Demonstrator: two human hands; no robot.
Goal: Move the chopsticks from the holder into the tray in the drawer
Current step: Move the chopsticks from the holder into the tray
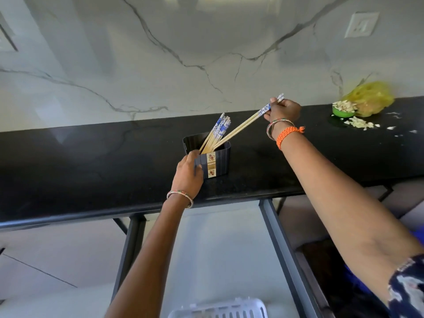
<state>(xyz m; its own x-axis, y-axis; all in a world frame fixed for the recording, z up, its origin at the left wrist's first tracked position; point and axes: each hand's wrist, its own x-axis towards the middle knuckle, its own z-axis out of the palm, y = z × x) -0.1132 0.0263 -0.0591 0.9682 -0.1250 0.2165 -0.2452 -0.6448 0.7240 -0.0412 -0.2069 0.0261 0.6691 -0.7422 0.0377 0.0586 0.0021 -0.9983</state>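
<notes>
holder (212, 157) label: unreadable | left hand (188, 173) grips holder | right hand (283, 110) pinches chopsticks (238, 129)

This is a home kitchen. A black stone countertop (91, 161) runs across the middle of the frame, backed by a white marble-veined wall (183, 53) with a wall socket (362, 24) at upper right. At right on the counter sit a green bowl (341, 112) of chopped food and a yellow plastic bag (369, 97). An open drawer (224, 249) fills the lower centre.

Dark ribbed holder (214, 160) upright on black counter, blue-patterned bamboo chopsticks (216, 130) leaning inside, white slotted tray (220, 309) below
</notes>
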